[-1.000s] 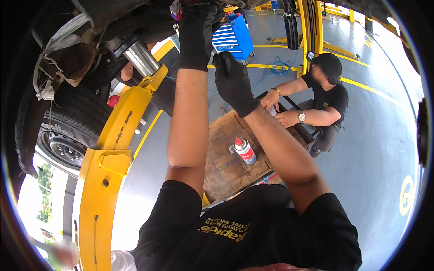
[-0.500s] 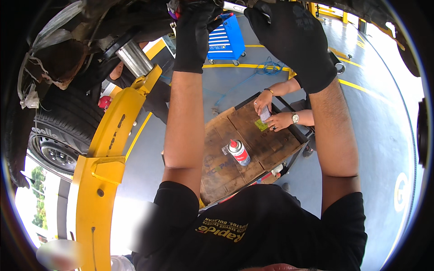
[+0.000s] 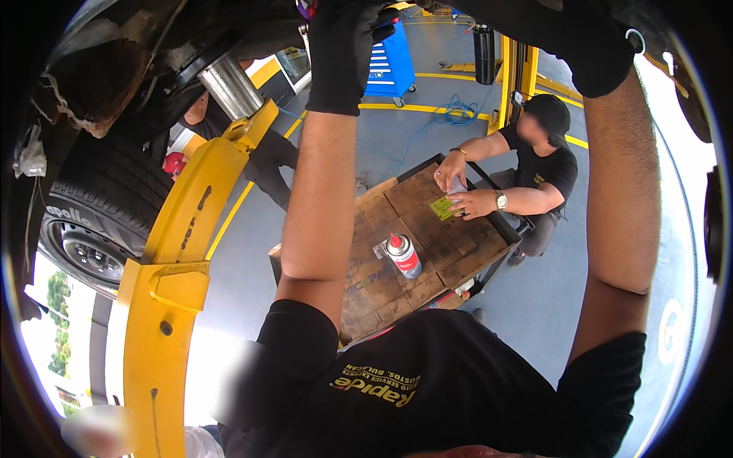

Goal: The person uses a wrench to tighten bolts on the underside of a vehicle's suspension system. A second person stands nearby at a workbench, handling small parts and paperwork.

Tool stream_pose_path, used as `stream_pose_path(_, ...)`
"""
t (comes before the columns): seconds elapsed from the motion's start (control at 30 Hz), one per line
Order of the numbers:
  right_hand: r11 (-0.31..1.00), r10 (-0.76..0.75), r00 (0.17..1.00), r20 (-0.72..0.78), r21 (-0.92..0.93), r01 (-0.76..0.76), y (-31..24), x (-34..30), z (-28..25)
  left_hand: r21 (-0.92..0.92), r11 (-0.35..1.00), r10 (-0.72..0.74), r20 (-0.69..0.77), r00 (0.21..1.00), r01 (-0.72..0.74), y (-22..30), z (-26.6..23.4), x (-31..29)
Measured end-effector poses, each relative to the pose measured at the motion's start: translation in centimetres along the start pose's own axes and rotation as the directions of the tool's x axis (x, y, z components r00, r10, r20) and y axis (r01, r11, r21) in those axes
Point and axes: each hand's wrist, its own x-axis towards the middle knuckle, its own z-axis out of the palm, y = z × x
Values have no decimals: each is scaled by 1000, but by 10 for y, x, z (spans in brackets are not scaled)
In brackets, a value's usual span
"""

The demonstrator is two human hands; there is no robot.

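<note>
My left hand (image 3: 336, 61), in a black glove, reaches up to the vehicle's dark underside at the top of the view. Its fingers look curled, but whatever they grip lies in shadow and past the upper edge. A small purple part (image 3: 307, 9) and a thin metal piece beside it show just left of this glove. Farther right, my right hand (image 3: 576, 42), also black-gloved, is raised against the underside. Its fingers are cut off or lost in the dark, and no tool can be made out in it.
A yellow lift arm (image 3: 175, 229) with a steel post (image 3: 229, 88) stands left, near a tire (image 3: 99, 206). Below me a cart (image 3: 366, 282) carries a spray can (image 3: 403, 256). A crouching co-worker (image 3: 546, 160) handles a green packet (image 3: 441, 207) there. Behind stands a blue tool cabinet (image 3: 389, 65).
My right hand has swung right and up, away from the left one. The silver tool handle seen between them is out of sight. My left hand has shifted slightly right and up.
</note>
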Motion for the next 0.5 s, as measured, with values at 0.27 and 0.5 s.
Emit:
stream_pose_path(0.27, 1000, -15, 1000, 10, 5, 15, -1, 0, -2, -120, 979, -178, -106, 978, 165, 2, 5, -7)
stream_pose_path(0.5, 1000, 10, 1000, -29, -30, -11, -5, -7, 0, -60, 983, -182, -101, 978, 176, -4, 7, 1)
